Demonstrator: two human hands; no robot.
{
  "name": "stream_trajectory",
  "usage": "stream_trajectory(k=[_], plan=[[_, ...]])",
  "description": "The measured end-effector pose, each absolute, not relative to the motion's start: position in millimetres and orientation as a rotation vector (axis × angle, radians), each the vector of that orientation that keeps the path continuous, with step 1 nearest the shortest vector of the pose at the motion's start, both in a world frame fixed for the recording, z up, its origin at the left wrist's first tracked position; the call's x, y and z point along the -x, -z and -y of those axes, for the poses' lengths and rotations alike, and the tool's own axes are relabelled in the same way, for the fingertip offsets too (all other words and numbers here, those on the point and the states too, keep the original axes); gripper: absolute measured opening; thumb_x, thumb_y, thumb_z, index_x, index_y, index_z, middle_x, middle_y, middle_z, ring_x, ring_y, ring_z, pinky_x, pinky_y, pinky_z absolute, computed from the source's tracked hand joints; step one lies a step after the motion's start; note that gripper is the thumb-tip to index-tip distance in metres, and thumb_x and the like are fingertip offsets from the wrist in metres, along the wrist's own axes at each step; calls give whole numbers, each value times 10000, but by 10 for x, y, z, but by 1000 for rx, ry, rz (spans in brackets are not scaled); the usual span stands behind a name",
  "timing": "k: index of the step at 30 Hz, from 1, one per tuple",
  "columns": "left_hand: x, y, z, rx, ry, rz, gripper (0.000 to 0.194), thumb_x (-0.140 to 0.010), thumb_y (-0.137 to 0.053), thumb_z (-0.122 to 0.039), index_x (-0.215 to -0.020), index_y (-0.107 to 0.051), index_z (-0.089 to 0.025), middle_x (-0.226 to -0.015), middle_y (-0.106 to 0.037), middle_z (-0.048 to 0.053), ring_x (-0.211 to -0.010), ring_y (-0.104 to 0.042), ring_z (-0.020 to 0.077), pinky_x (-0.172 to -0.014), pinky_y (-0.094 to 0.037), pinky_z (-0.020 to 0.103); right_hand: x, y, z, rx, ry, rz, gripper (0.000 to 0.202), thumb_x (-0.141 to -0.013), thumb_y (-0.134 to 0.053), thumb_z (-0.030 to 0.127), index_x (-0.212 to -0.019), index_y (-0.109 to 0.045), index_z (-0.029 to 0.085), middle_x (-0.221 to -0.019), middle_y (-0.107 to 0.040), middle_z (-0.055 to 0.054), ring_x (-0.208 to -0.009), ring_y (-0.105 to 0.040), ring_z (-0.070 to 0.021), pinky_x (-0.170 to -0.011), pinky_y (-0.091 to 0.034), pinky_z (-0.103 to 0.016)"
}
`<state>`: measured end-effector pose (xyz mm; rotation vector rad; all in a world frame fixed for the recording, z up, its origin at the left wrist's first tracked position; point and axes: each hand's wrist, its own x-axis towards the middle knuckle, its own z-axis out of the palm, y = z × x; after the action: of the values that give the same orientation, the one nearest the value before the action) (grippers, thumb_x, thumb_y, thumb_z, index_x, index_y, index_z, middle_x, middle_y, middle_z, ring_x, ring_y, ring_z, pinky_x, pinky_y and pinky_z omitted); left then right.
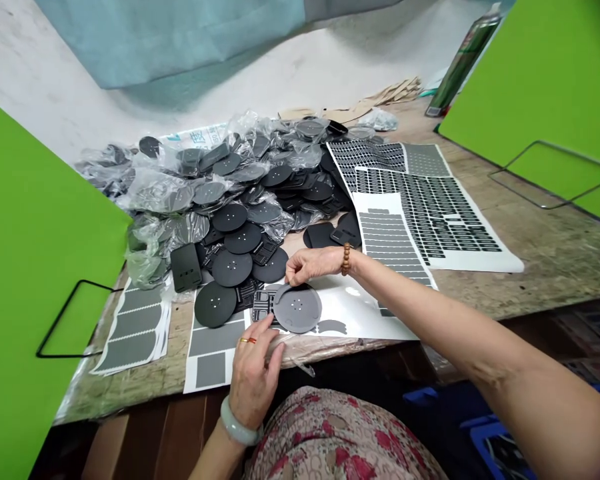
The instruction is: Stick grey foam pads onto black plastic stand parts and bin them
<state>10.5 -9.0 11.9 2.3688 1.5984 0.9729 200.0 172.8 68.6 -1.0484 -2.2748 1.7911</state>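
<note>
A round grey disc [303, 312] with small holes in its middle lies near the table's front edge, over a white sheet. At the disc's upper rim, my right hand [307, 265] is closed in a pinch on what looks like a curved grey sticker strip [282, 292]; its far end is hidden by the fingers. My left hand [255, 367] rests palm down with fingers stretched and thumb apart, fingertips by the lower left of the disc and a black slotted plate [263, 303]. More curved grey stickers [333, 327] lie on the white sheet [370, 313] right of the disc.
Black discs [233, 268] and plastic-wrapped parts [155, 190] pile up behind. Sticker sheets [425, 207] lie right, others [135, 320] left. Green panels [30, 280] with wire stands flank the table. A spray can [463, 60] stands at the back right.
</note>
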Motion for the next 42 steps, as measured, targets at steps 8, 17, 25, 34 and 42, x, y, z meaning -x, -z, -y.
stream_trajectory(k=[8, 17, 25, 34, 42], plan=[[-124, -124, 78, -2401, -898, -1607, 174, -875, -475, -141, -1025, -544, -195, -1216, -596, 111, -1128, -527, 232, -936, -458, 433, -1962, -630, -1782, 1026, -1882, 2224, 89, -616, -620, 207, -637, -602, 122, -602, -563, 26, -588, -457, -82, -595, -357, -224], [-133, -141, 76, -2444, -853, -1633, 172, -869, -501, -142, -1030, -529, -193, -1227, -594, 95, -1122, -519, 229, -926, -447, 410, -1925, -580, -1817, 996, -1906, 2215, 77, -596, -621, 194, -624, -614, 123, -573, -558, 36, -567, -443, -77, -571, -343, -215], [-116, -124, 72, -2455, -857, -1610, 196, -863, -511, -135, -1049, -522, -195, -1241, -586, 90, -1119, -509, 235, -914, -438, 412, -1910, -549, -1830, 1005, -1907, 2218, 81, -580, -620, 200, -606, -607, 124, -556, -542, 40, -556, -435, -78, -557, -331, -213], [-109, -132, 62, -2453, -868, -1620, 184, -867, -507, -143, -1042, -525, -200, -1233, -592, 89, -1107, -524, 226, -922, -432, 402, -1894, -599, -1805, 1061, -1861, 2244, 72, -579, -606, 194, -596, -596, 125, -525, -509, 51, -534, -408, -72, -532, -306, -212], [-116, -187, 7, -2482, -816, -1631, 211, -876, -507, -187, -1086, -522, -190, -1265, -576, 110, -1065, -554, 232, -878, -448, 400, -1876, -613, -1781, 1116, -1761, 2291, 32, -588, -591, 156, -588, -597, 124, -495, -493, 60, -510, -399, -65, -502, -290, -203]])
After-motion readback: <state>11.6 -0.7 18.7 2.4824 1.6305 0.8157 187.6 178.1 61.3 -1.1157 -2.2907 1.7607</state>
